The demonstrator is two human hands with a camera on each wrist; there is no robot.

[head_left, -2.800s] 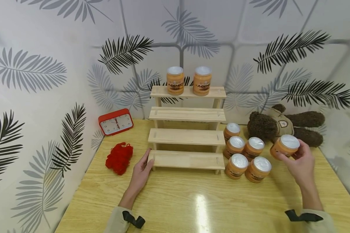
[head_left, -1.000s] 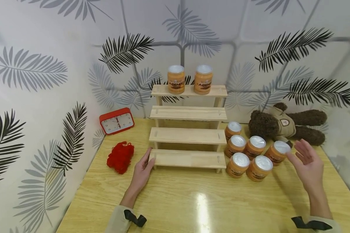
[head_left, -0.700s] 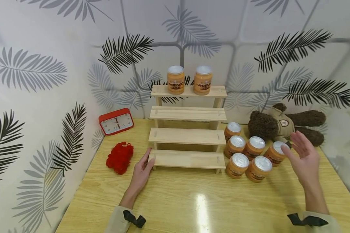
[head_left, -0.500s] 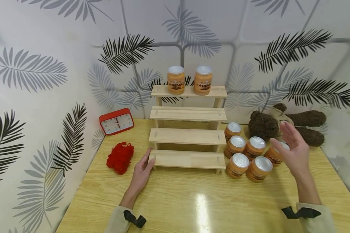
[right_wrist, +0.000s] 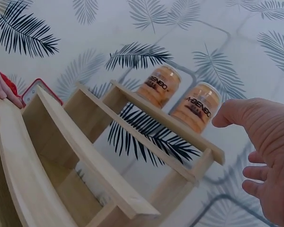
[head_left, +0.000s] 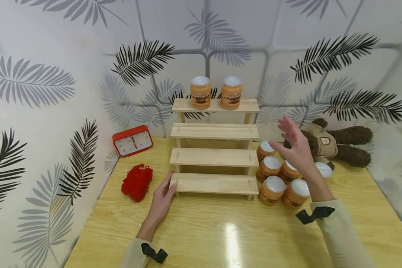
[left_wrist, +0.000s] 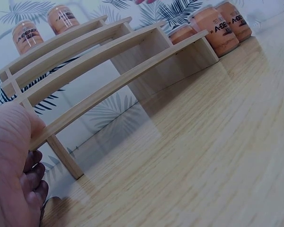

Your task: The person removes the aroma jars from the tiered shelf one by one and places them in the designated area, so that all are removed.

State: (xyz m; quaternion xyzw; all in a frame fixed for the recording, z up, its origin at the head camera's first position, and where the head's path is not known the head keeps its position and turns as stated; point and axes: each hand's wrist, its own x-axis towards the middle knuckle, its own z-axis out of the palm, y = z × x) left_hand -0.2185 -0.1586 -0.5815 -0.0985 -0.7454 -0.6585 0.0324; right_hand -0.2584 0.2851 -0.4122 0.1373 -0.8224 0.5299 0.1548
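A four-step wooden rack (head_left: 214, 158) stands on the table, with two orange jars (head_left: 200, 92) (head_left: 231, 92) on its top step. My left hand (head_left: 164, 195) rests flat against the left end of the bottom step (left_wrist: 109, 94), fingers straight. My right hand (head_left: 293, 143) hovers open and empty in the air, just right of the rack and above several silver-lidded orange jars (head_left: 271, 189) on the table. In the right wrist view, my right hand (right_wrist: 267, 156) is spread near the two top jars (right_wrist: 199, 106).
A brown teddy bear (head_left: 335, 143) lies at the back right behind the jars. A red clock (head_left: 132, 140) and a red yarn bundle (head_left: 137, 182) sit left of the rack. Leaf-patterned walls close in the back and both sides.
My right hand set its jar down beside the group, let go, then rose and swung left toward the rack, empty. My left hand stayed put.
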